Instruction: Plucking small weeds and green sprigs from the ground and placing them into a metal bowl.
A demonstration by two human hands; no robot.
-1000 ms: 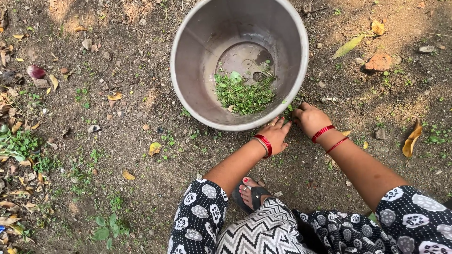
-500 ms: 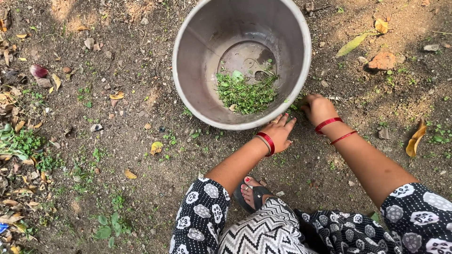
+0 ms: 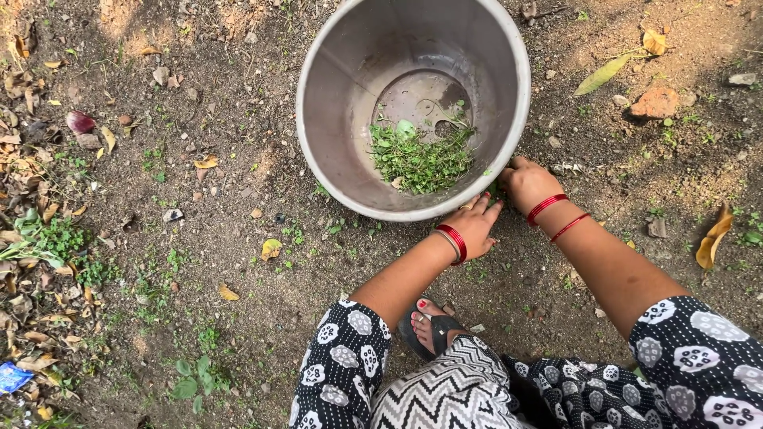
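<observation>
Two hands work low on the ground at the near rim of a metal pot [image 3: 342,119]. A heap of small green leaves [image 3: 420,159] lies on the pot's bottom, toward its near side. The left hand [image 3: 474,225] rests flat on the soil just below the rim, its fingers [image 3: 486,213] stretched out loosely and grasping nothing, with a red bangle [image 3: 455,241] at the wrist. The right hand [image 3: 526,182] sits just beside it, touching or nearly touching the pot's right edge, knuckles up; its fingers curl down toward a tuft of small weeds [image 3: 496,191] between the two hands, though whether they pinch anything cannot be told. Two thin red bangles [image 3: 547,208] circle that wrist.

Below the hands, a foot in a dark sandal [image 3: 431,325] shows between black-and-white patterned clothes [image 3: 445,389]. Bare dirt [image 3: 238,262] with scattered green sprouts surrounds the pot. A long green-yellow leaf [image 3: 602,75] and a reddish stone [image 3: 656,102] lie to the pot's right, well apart from the hands, and dry yellow leaves [image 3: 32,326] gather along the left edge.
</observation>
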